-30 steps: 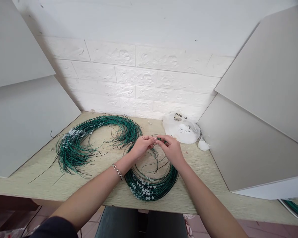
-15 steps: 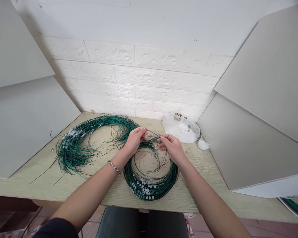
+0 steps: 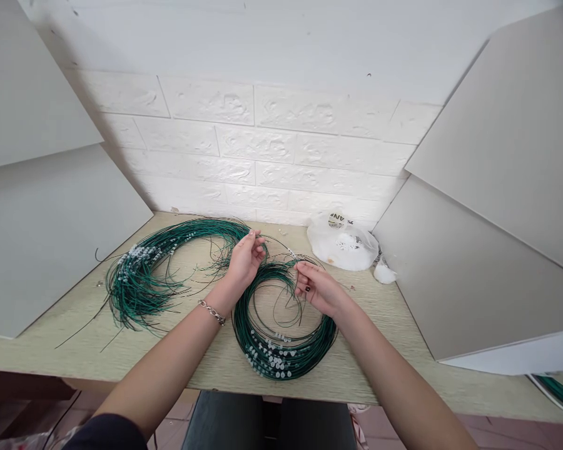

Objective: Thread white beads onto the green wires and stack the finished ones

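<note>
A thin dark wire (image 3: 276, 242) arches between my two hands above the table. My left hand (image 3: 246, 257) is closed in a pinch on it, beside the bend of a long green wire bundle (image 3: 206, 226). A small white piece (image 3: 291, 253) sits on the wire close to the fingertips of my right hand (image 3: 321, 289), which also pinch the wire. Below both hands lies a round coil of green wires (image 3: 326, 337), with several white pieces (image 3: 276, 361) clustered at its near side. Loose wire ends hang inside the coil by my right fingers.
A clear plastic bag of small white pieces (image 3: 342, 244) rests at the back right, with a small white clump (image 3: 383, 273) beside it. Grey panels (image 3: 51, 231) stand at left and right (image 3: 488, 269). A white brick-patterned wall (image 3: 281, 144) closes the back. More green wire (image 3: 560, 394) shows lower right.
My left hand has moved left and slightly back, widening the gap between my hands. The white piece on the wire now shows beside my right fingertips; my right hand has shifted slightly and turned.
</note>
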Available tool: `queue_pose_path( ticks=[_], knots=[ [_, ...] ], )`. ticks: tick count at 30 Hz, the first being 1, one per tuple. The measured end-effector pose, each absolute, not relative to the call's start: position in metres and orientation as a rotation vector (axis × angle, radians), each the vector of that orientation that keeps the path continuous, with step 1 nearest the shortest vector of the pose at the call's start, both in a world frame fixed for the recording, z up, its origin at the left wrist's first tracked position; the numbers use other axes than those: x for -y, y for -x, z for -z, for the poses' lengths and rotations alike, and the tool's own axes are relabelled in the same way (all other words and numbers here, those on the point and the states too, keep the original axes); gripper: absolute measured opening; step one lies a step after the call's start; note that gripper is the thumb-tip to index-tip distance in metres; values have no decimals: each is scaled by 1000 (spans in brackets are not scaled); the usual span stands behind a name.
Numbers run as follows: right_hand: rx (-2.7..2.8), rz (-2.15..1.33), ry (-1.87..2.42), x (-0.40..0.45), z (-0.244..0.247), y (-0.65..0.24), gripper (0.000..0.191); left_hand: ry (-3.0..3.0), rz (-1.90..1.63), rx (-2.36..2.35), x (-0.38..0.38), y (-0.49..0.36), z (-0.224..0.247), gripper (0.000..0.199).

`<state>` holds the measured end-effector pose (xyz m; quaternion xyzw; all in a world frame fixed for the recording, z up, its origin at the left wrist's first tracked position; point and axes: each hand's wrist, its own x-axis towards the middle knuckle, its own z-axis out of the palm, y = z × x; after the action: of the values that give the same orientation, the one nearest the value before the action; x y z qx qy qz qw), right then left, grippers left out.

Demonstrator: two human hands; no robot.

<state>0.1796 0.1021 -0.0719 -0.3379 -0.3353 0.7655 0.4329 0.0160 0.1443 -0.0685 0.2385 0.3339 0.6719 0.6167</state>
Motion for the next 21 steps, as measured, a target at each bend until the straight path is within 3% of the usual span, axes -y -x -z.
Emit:
queue_pose_path(
  ticks=[5, 9, 11, 14, 17, 21],
  knots=[
    [851, -1766, 785, -104, 75, -177, 18, -454, -1184, -646, -125, -39, 68, 47],
    [910, -1581, 759, -105, 74, -176, 20, -492, -1061, -658, -114, -54, 71, 45],
    [959, -1442, 824, -104, 73, -177, 21, -597, -1197, -787, -115, -51, 69, 50],
    [1106, -1221, 995, -103, 71, -178, 21, -993, -1695, -1089, -120, -33, 58, 64],
    [1237, -1106, 1086, -102, 72, -179, 23, -1722, -1907, -1284, -121, -14, 45, 51],
    [1323, -1084, 1081, -104, 71, -182, 22, -2182, -1326, -1118, -116, -13, 40, 24]
  ],
)
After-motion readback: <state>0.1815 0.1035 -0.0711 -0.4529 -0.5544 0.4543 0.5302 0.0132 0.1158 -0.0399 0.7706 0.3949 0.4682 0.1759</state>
